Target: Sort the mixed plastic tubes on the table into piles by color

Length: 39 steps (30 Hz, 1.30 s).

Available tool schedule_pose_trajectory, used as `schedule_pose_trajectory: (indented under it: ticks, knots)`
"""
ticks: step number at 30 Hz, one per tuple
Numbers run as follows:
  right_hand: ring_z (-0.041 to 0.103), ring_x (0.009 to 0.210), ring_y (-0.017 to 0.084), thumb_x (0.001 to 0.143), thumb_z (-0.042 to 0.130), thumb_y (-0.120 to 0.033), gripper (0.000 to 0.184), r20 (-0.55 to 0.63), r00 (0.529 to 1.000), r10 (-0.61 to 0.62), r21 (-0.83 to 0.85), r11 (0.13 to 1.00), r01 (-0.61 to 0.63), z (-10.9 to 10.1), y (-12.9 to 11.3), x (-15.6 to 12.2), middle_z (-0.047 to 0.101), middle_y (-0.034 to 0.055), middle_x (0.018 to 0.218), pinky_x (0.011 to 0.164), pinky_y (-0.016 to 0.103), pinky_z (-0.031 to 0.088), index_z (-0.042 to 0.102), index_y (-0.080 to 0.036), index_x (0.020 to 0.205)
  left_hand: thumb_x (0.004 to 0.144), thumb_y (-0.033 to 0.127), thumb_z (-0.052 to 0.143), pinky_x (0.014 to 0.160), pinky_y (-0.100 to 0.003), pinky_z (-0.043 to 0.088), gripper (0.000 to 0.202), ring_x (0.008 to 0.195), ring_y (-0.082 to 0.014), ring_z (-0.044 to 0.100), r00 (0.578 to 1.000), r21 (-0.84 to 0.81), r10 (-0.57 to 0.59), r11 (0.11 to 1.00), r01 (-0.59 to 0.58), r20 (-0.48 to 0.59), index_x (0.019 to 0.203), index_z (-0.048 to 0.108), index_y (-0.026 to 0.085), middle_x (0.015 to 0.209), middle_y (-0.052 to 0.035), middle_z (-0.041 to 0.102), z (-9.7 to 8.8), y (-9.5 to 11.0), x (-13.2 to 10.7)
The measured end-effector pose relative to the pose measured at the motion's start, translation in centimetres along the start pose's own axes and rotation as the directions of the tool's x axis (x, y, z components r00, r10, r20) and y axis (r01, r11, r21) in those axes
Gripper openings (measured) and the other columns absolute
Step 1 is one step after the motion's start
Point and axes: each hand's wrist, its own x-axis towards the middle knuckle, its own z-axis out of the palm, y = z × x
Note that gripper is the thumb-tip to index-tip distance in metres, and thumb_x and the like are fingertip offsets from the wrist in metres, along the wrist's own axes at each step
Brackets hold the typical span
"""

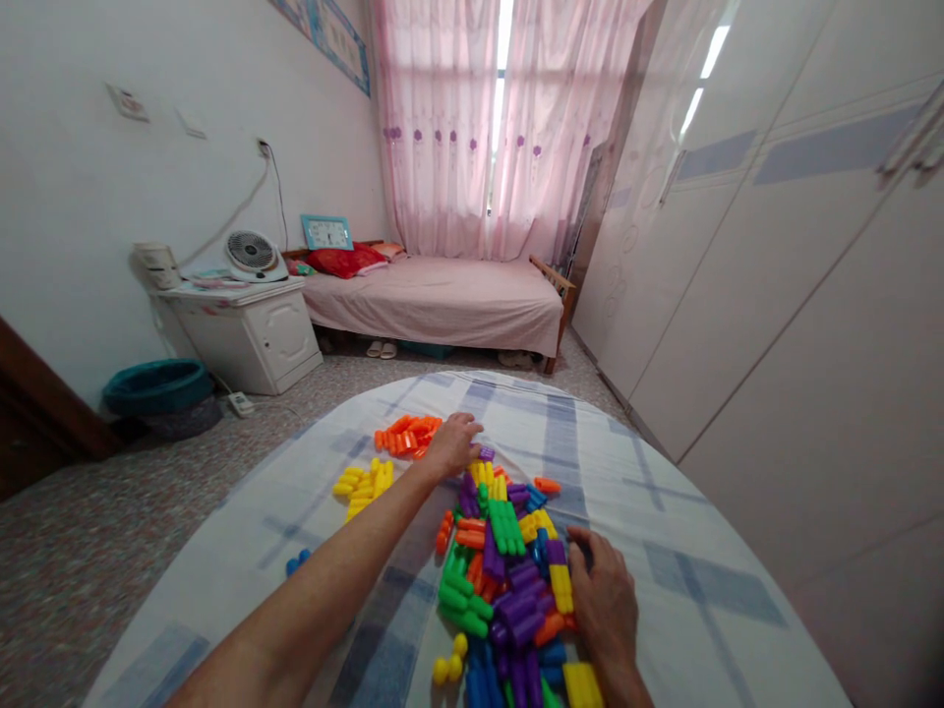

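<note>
My left hand (453, 444) reaches to the far end of a mixed pile of plastic building blocks, its fingers apart beside a small purple block (487, 453). I cannot tell whether it touches that block. At the pile's right edge my right hand (606, 590) rests with loosely bent, parted fingers, next to a yellow block (560, 587). Green blocks (505, 527), purple blocks (518, 610), blue blocks (483, 677) and orange ones lie jumbled between the hands. Left of the pile are a heap of orange blocks (405, 436) and a group of yellow blocks (363, 484).
A checked cloth covers the round table (700, 551). Some blue blocks (298, 561) show beside my left forearm. Beyond the table stand a bed (442, 295), a white cabinet (284, 334) with a fan (252, 252), a bin (158, 388) and a wardrobe (782, 324).
</note>
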Motion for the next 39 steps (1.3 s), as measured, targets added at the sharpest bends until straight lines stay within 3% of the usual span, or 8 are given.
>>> schedule_pose_trajectory:
  ticks: [7, 13, 18, 23, 26, 29, 34, 39]
  knots:
    - [0.056, 0.095, 0.021, 0.082, 0.039, -0.031, 0.032, -0.016, 1.0, -0.02, -0.002, 1.0, 0.02, 0.0, -0.2, 0.0, 0.065, 0.0057, 0.1, 0.086, 0.033, 0.038, 0.062, -0.02, 0.1, 0.08, 0.033, 0.051, 0.082, -0.03, 0.045, 0.024, 0.091, -0.0202, 0.06, 0.988, -0.134, -0.027, 0.99, 0.048, 0.155, 0.089, 0.068, 0.018, 0.091, -0.0065, 0.068, 3.2, 2.1, -0.2]
    - [0.055, 0.096, 0.021, 0.083, 0.038, -0.03, 0.03, -0.018, 1.0, -0.015, 0.005, 1.0, 0.015, 0.1, -0.4, 0.0, 0.065, 0.0053, 0.099, 0.085, 0.032, 0.038, 0.062, -0.02, 0.1, 0.077, 0.027, 0.05, 0.07, -0.025, 0.045, 0.031, 0.082, -0.018, 0.062, 0.98, -0.296, -0.053, 0.949, 0.109, 0.191, 0.099, 0.068, 0.017, 0.088, -0.0036, 0.07, 3.5, 3.2, -1.0]
    - [0.055, 0.092, 0.019, 0.083, 0.038, -0.03, 0.028, -0.014, 1.0, -0.022, 0.031, 0.999, 0.022, -0.3, -0.8, -0.2, 0.065, 0.0037, 0.096, 0.082, 0.031, 0.038, 0.062, -0.022, 0.097, 0.077, 0.028, 0.049, 0.069, -0.021, 0.045, 0.032, 0.081, -0.0155, 0.062, 0.974, -0.45, 0.049, 0.891, 0.057, 0.221, 0.098, 0.07, 0.016, 0.09, -0.0019, 0.071, 2.9, 4.6, -1.9]
    - [0.054, 0.094, 0.021, 0.084, 0.039, -0.033, 0.029, -0.004, 1.0, -0.018, 0.042, 0.999, 0.018, -0.4, -0.8, -0.1, 0.064, 0.0044, 0.097, 0.083, 0.032, 0.038, 0.061, -0.021, 0.097, 0.075, 0.03, 0.055, 0.066, -0.021, 0.045, 0.029, 0.075, -0.0142, 0.06, 0.966, -0.65, 0.181, 0.76, -0.018, 0.185, 0.093, 0.07, 0.014, 0.084, -0.0031, 0.069, 1.8, 6.4, -3.4]
    - [0.054, 0.094, 0.022, 0.084, 0.038, -0.034, 0.03, -0.011, 1.0, -0.008, 0.026, 1.0, 0.009, -0.2, -0.5, 0.0, 0.064, 0.0065, 0.097, 0.08, 0.032, 0.038, 0.062, -0.02, 0.097, 0.076, 0.033, 0.058, 0.066, -0.02, 0.044, 0.026, 0.075, -0.0127, 0.059, 0.931, -0.712, 0.321, 0.694, -0.107, 0.173, 0.087, 0.071, 0.013, 0.082, -0.0026, 0.068, 1.2, 7.6, -4.0]
    - [0.055, 0.093, 0.021, 0.085, 0.037, -0.034, 0.031, -0.006, 1.0, -0.023, 0.013, 1.0, 0.023, -0.1, -0.4, 0.1, 0.064, 0.0073, 0.099, 0.077, 0.031, 0.038, 0.062, -0.02, 0.098, 0.082, 0.038, 0.052, 0.066, -0.019, 0.044, 0.032, 0.075, -0.0128, 0.059, 0.912, -0.687, 0.367, 0.711, -0.15, 0.18, 0.083, 0.07, 0.012, 0.08, -0.0024, 0.067, 1.2, 8.4, -3.5]
    - [0.055, 0.094, 0.022, 0.086, 0.039, -0.034, 0.029, -0.011, 1.0, -0.02, 0.019, 1.0, 0.02, -0.1, -0.4, 0.0, 0.064, 0.0061, 0.099, 0.079, 0.032, 0.038, 0.061, -0.021, 0.099, 0.084, 0.028, 0.044, 0.078, -0.022, 0.047, 0.033, 0.089, -0.0138, 0.062, 0.981, -0.372, 0.098, 0.928, -0.03, 0.165, 0.106, 0.065, 0.015, 0.105, -0.0052, 0.067, 2.5, 8.6, -0.3]
    - [0.054, 0.095, 0.023, 0.086, 0.04, -0.035, 0.028, -0.026, 0.999, -0.033, 0.026, 0.999, 0.034, 0.1, -0.3, -0.1, 0.064, 0.0054, 0.098, 0.081, 0.033, 0.038, 0.061, -0.022, 0.099, 0.072, 0.032, 0.06, 0.074, -0.026, 0.049, 0.037, 0.087, -0.0194, 0.064, 0.95, -0.237, 0.099, 0.971, -0.027, 0.295, 0.106, 0.067, 0.018, 0.1, -0.0064, 0.069, 3.8, 8.9, 1.9]
